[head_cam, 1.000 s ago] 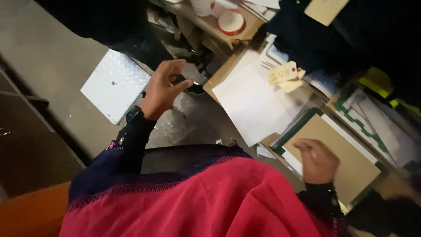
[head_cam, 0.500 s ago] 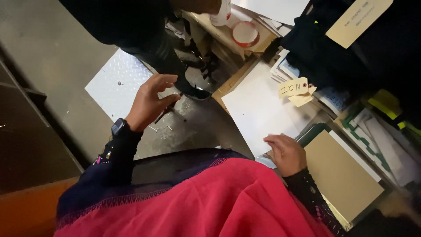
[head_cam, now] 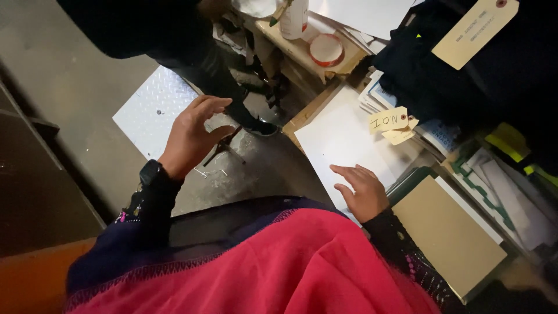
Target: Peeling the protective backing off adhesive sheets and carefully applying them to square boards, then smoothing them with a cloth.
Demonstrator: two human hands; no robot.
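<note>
Slid right hand (head_cam: pixel 363 192) off tan board (head_cam: pixel 447 232) onto white sheet (head_cam: pixel 343 142) by worktop's near edge, grip spread flat; left hand (head_cam: pixel 195 131) loosely open, empty. Could smudge or skid that loose sheet.

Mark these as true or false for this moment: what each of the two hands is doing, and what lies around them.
1. The right hand lies flat on the white sheet. True.
2. The left hand grips a bottle. False: it hangs open in the air, holding nothing.
3. A watch sits on the left wrist. True.
4. The tape roll lies on the floor. False: it sits on the wooden bench top.
</note>
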